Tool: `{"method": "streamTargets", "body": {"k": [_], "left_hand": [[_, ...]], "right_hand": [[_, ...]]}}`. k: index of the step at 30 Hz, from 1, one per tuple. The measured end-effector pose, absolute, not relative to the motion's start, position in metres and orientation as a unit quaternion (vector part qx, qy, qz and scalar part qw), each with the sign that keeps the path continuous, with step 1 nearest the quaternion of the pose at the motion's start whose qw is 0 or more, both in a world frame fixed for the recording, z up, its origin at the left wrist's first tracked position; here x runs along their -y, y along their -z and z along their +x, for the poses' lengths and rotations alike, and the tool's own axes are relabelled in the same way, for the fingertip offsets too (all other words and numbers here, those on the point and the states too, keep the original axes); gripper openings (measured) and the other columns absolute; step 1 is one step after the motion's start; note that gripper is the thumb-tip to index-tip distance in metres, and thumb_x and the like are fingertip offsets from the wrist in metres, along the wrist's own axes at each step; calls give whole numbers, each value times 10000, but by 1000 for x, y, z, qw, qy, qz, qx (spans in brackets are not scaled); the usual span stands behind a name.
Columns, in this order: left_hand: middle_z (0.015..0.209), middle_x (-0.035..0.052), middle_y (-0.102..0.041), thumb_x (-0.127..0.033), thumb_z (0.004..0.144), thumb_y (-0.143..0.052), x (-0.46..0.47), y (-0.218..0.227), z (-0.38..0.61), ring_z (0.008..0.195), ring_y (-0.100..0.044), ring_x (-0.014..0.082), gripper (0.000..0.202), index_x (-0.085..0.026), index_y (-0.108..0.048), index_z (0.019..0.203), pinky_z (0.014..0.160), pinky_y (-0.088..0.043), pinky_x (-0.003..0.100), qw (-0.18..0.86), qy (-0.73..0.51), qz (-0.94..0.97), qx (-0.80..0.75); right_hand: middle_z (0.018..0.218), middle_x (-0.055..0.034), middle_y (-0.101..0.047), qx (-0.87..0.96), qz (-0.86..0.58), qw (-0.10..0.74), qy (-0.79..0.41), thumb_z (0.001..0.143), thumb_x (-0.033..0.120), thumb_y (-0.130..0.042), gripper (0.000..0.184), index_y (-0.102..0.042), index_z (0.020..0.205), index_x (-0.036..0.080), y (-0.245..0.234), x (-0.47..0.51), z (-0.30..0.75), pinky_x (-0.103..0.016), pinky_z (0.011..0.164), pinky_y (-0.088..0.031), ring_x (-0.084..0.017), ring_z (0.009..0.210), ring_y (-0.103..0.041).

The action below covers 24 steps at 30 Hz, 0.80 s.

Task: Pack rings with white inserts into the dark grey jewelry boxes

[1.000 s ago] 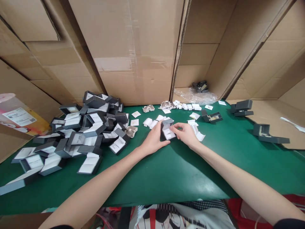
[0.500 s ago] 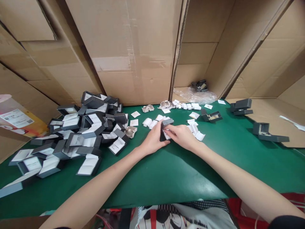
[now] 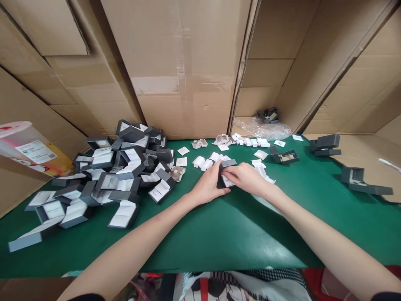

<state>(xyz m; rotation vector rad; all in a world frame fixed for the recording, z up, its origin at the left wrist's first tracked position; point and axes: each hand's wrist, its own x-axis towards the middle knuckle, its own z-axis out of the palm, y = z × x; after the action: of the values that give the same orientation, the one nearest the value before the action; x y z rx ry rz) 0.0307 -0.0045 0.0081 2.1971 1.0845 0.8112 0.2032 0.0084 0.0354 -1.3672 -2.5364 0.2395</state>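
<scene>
A small dark grey jewellery box [image 3: 228,163] with a white lining stands open near the middle of the green table. My left hand [image 3: 208,184] is wrapped round its left side, thumb along the front. The fingers of my right hand [image 3: 246,177] are pinched together inside the box, against the white insert [image 3: 227,181]. Their tips are hidden, so what they grip cannot be made out. Just behind my hands lie loose white foam-like pieces [image 3: 206,164]. More white pieces [image 3: 259,164] lie beyond my right hand, partly covered by it.
At left spreads a large heap of open grey boxes [image 3: 128,207]. Further open boxes [image 3: 285,157] lie to the right, some by a cardboard sheet [image 3: 388,146]. White cards [image 3: 181,161] and crumpled beige inserts [image 3: 177,173] are scattered about. Cardboard walls [image 3: 188,100] and a plastic tub [image 3: 34,146] border the table.
The whole view has shifted, so things appear farther right. My hands keep nearly the same pose at the grey box, with the right fingers still inside it.
</scene>
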Motion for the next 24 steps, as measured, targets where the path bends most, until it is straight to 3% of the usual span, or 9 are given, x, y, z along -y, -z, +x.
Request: {"method": "streamTargets", "body": {"k": [13, 18, 20, 24], "left_hand": [[1252, 143, -487, -243, 674, -708, 5, -9, 30, 1142, -485, 318, 748, -183, -321, 1311, 956, -412, 479, 299, -309, 813, -393], [1307, 135, -456, -276, 688, -706, 4, -9, 26, 1186, -464, 313, 770, -204, -309, 1344, 978, -407, 464, 312, -303, 812, -389], [1350, 131, -422, -278, 704, -694, 4, -7, 24, 1229, -430, 312, 778, -215, -286, 1363, 999, -394, 464, 304, -304, 812, -395], [1432, 138, -313, -311, 704, -720, 8, -6, 22, 1306, -340, 306, 921, -239, -145, 1420, 1025, -379, 462, 277, -305, 822, -393]], "right_hand": [[687, -20, -660, 811, -535, 224, -76, 891, 298, -478, 183, -631, 867, 199, -12, 3, 195, -248, 551, -320, -176, 615, -590], [503, 40, -473, 783, -514, 317, -149, 875, 351, -498, 215, -641, 859, 190, -3, 2, 198, -241, 510, -336, -126, 482, -462], [517, 42, -468, 785, -473, 357, -183, 884, 362, -487, 230, -634, 876, 185, -2, 1, 203, -237, 504, -363, -117, 480, -451], [729, -34, -615, 805, -410, 404, -143, 906, 318, -458, 220, -623, 842, 186, -6, -1, 220, -254, 534, -437, -132, 591, -543]]}}
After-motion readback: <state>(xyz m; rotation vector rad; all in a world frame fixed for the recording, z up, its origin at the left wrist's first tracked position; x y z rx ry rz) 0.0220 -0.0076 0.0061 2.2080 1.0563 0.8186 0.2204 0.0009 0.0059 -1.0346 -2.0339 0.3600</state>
